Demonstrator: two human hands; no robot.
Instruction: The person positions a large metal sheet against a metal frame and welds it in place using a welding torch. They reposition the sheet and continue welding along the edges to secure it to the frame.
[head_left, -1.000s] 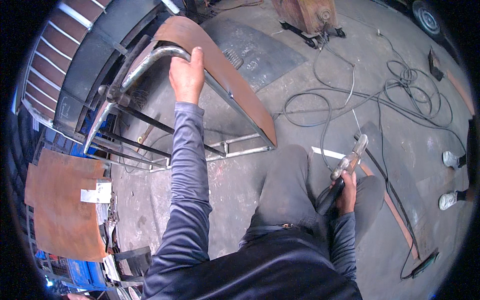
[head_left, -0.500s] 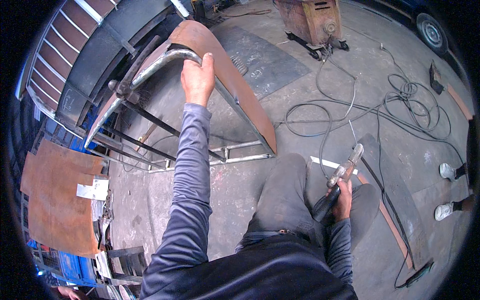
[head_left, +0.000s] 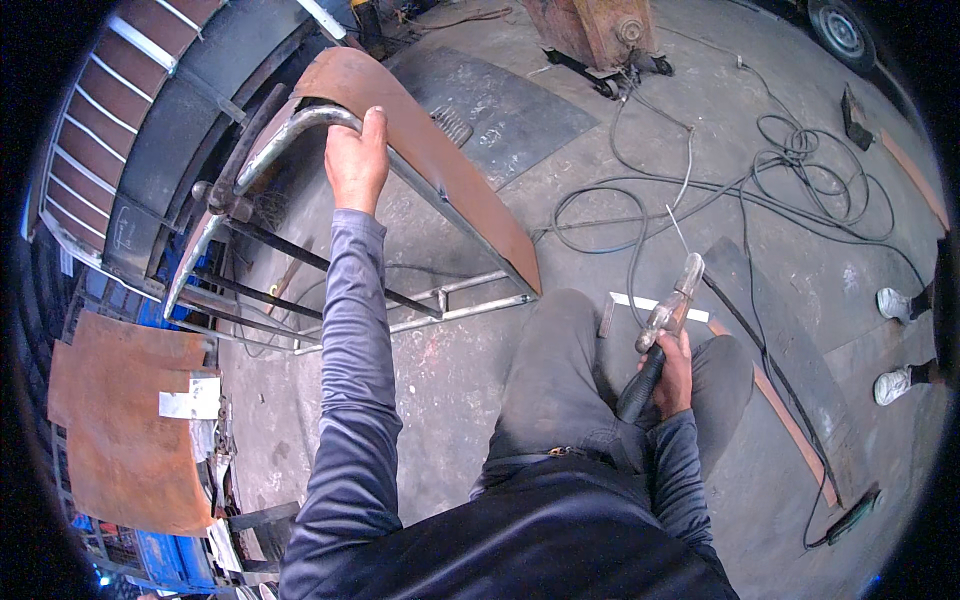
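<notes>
Gripping the curved steel tube [head_left: 290, 135] with my left hand [head_left: 355, 165], I am closing my fingers fully round its bend, at the top of a frame [head_left: 330, 290] of thin bars and tubes; the tube is running down and away to the left of that hand. My right hand [head_left: 675, 370] is wrapping tight round the black handle of an electrode holder [head_left: 668, 310], held low by my right knee, with a thin welding rod [head_left: 677, 228] sticking up from its jaws. As I see it, the rod could be the trouble: it is pointing up and forward, and a careless swing could touch it to the frame or to my trousers. A rusty curved plate [head_left: 430, 150] is leaning just right of my left hand, along the frame's edge, and it could slide if the frame is rocked. Beyond my right hand, cables [head_left: 740, 190] are looping across the concrete floor [head_left: 450, 400], easy to snag with a foot or to drag with the holder. A long dark strip [head_left: 790, 350] and a short white piece [head_left: 655, 305] are lying near my right hand. Another person's white shoes [head_left: 895, 345] are standing well off to the right. Rusty sheets [head_left: 125, 430] are stacked far below my left hand.
</notes>
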